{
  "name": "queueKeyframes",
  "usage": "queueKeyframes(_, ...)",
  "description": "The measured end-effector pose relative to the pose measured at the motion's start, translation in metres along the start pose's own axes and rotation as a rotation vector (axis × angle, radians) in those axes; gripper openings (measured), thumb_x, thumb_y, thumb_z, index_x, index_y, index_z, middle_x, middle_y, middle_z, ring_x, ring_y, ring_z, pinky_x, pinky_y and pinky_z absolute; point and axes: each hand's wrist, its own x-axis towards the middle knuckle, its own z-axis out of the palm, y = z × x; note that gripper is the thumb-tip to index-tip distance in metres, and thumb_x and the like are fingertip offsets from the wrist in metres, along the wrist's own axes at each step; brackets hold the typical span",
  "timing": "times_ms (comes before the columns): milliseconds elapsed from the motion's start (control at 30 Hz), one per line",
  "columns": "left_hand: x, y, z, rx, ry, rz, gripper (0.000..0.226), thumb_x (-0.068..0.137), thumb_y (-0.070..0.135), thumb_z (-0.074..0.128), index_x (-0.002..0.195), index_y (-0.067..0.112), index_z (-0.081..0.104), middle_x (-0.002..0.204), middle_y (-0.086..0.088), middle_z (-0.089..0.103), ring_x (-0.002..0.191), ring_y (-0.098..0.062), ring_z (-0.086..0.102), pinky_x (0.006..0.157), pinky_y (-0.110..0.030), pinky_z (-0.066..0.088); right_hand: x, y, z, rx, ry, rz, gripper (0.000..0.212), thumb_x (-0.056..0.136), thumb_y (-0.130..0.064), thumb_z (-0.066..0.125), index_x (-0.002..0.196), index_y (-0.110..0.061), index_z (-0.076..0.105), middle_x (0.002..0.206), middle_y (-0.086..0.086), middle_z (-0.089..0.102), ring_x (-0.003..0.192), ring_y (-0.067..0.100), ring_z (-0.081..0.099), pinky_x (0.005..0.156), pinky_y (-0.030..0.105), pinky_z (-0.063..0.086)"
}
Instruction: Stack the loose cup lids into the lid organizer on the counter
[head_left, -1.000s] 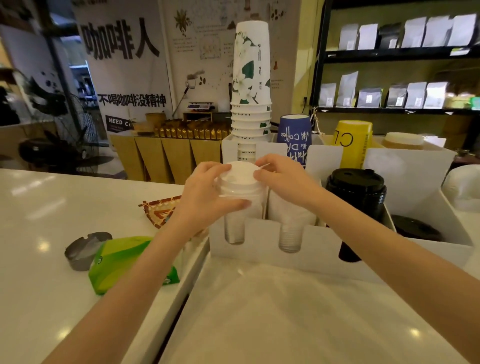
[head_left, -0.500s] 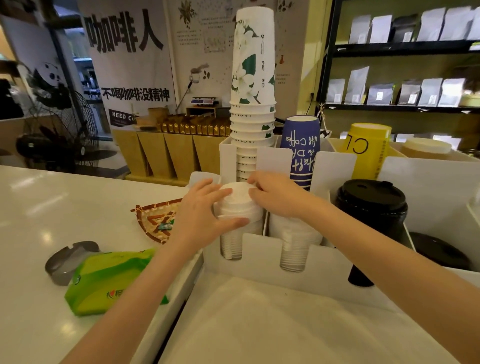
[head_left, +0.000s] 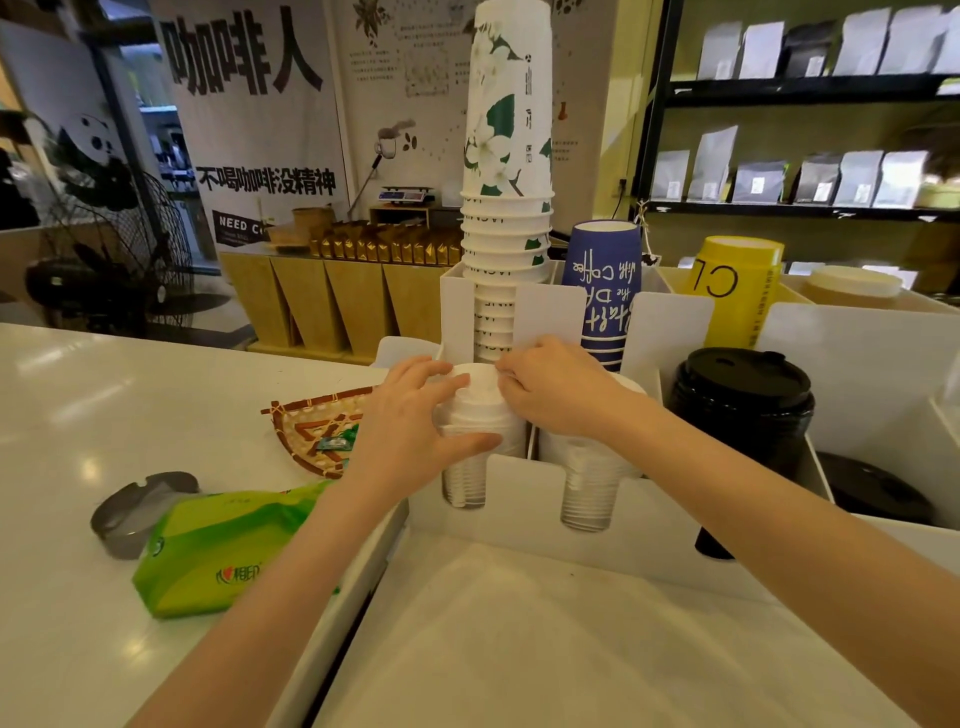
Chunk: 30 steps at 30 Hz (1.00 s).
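Note:
A stack of white cup lids (head_left: 480, 415) stands in the leftmost front slot of the white lid organizer (head_left: 524, 514) on the counter. My left hand (head_left: 410, 431) wraps the stack from the left, thumb across its front. My right hand (head_left: 556, 389) presses on the stack's top right edge with bent fingers. A second stack of white lids (head_left: 589, 488) fills the slot to the right, partly hidden under my right wrist. A stack of black lids (head_left: 743, 405) sits further right, and another black lid (head_left: 872, 493) lies low in the rightmost slot.
Behind the lids rise a tall stack of white floral paper cups (head_left: 506, 171), blue cups (head_left: 605, 291) and yellow cups (head_left: 737, 286). On the counter to the left lie a green tissue pack (head_left: 218, 551), a grey ashtray (head_left: 135, 509) and a woven tray (head_left: 317, 426).
The lid stack has sunk lower into the left slot under both hands. My head has moved closer, so the organizer looks larger and lower.

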Motion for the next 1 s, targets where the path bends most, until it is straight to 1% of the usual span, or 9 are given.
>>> queueKeyframes(233, -0.003, -0.001, 0.004, 0.048, 0.044, -0.009, 0.074, 0.063, 0.067, 0.057, 0.123, 0.024, 0.051, 0.135, 0.001, 0.052, 0.129, -0.017, 0.036, 0.107, -0.039, 0.026, -0.002, -0.002, -0.001, 0.024, 0.037, -0.040, 0.037, 0.091, -0.026, 0.032, 0.111, -0.011, 0.059, 0.111, 0.014, 0.065, 0.101, 0.031, 0.055, 0.089, 0.045, 0.045)
queueKeyframes(367, -0.009, 0.001, 0.006, 0.077, 0.065, -0.007, 0.075, 0.063, 0.066, 0.057, 0.123, 0.021, 0.051, 0.135, -0.001, 0.052, 0.128, -0.018, 0.039, 0.107, -0.040, 0.027, -0.003, -0.004, -0.001, -0.101, 0.037, -0.071, 0.036, 0.093, -0.027, 0.028, 0.105, -0.012, 0.059, 0.103, 0.013, 0.065, 0.095, 0.029, 0.056, 0.081, 0.040, 0.041)
queueKeyframes(433, -0.012, 0.002, 0.008, 0.088, 0.081, -0.006, 0.080, 0.061, 0.071, 0.052, 0.123, 0.020, 0.051, 0.134, -0.002, 0.053, 0.127, -0.019, 0.042, 0.106, -0.039, 0.029, -0.005, -0.006, -0.001, -0.171, 0.044, -0.080, 0.036, 0.094, -0.026, 0.027, 0.102, -0.013, 0.059, 0.101, 0.013, 0.064, 0.093, 0.029, 0.054, 0.081, 0.040, 0.040)
queueKeyframes(500, -0.013, 0.003, 0.010, 0.104, 0.087, -0.005, 0.083, 0.060, 0.074, 0.045, 0.123, 0.019, 0.051, 0.134, -0.001, 0.053, 0.126, -0.019, 0.042, 0.106, -0.038, 0.029, -0.005, -0.006, 0.002, -0.195, 0.065, -0.091, 0.035, 0.094, -0.026, 0.028, 0.105, -0.012, 0.058, 0.104, 0.012, 0.063, 0.098, 0.028, 0.052, 0.085, 0.040, 0.038)
queueKeyframes(600, -0.014, 0.004, 0.008, 0.114, 0.071, -0.007, 0.079, 0.064, 0.069, 0.048, 0.126, 0.020, 0.048, 0.137, -0.001, 0.050, 0.128, -0.018, 0.039, 0.107, -0.038, 0.027, -0.007, -0.008, 0.002, -0.208, 0.064, -0.093, 0.035, 0.094, -0.025, 0.030, 0.113, -0.012, 0.056, 0.113, 0.010, 0.059, 0.105, 0.028, 0.050, 0.090, 0.040, 0.037)
queueKeyframes(767, -0.014, 0.004, -0.002, 0.154, -0.085, 0.025, 0.070, 0.077, 0.056, 0.050, 0.136, 0.022, 0.030, 0.148, 0.002, 0.033, 0.137, -0.015, 0.024, 0.112, -0.036, 0.018, -0.007, -0.007, 0.001, -0.209, 0.059, -0.116, 0.033, 0.094, -0.024, 0.030, 0.109, -0.011, 0.057, 0.111, 0.008, 0.061, 0.103, 0.028, 0.053, 0.089, 0.041, 0.038)
queueKeyframes(867, -0.010, 0.008, -0.013, 0.182, -0.205, -0.006, 0.065, 0.082, 0.046, 0.047, 0.138, 0.021, 0.026, 0.151, 0.001, 0.027, 0.138, -0.016, 0.019, 0.113, -0.037, 0.016, -0.013, -0.003, -0.004, -0.179, 0.039, -0.093, 0.033, 0.094, -0.025, 0.031, 0.109, -0.011, 0.056, 0.112, 0.010, 0.064, 0.102, 0.029, 0.056, 0.088, 0.042, 0.043)
queueKeyframes(933, -0.005, 0.016, -0.023, 0.142, -0.281, -0.060, 0.054, 0.087, 0.038, 0.040, 0.137, 0.020, 0.030, 0.150, -0.001, 0.029, 0.137, -0.018, 0.023, 0.111, -0.039, 0.020, -0.019, -0.002, -0.010, -0.078, -0.020, -0.065, 0.033, 0.093, -0.025, 0.033, 0.117, -0.012, 0.053, 0.119, 0.012, 0.061, 0.108, 0.029, 0.054, 0.093, 0.043, 0.044)
queueKeyframes(1000, 0.002, 0.024, -0.030, 0.069, -0.318, -0.097, 0.043, 0.090, 0.030, 0.034, 0.129, 0.014, 0.043, 0.143, -0.007, 0.039, 0.130, -0.022, 0.033, 0.106, -0.039, 0.027, -0.030, -0.001, -0.020, 0.056, -0.039, -0.054, 0.035, 0.093, -0.023, 0.037, 0.125, -0.014, 0.049, 0.128, 0.010, 0.057, 0.116, 0.027, 0.051, 0.097, 0.041, 0.043)
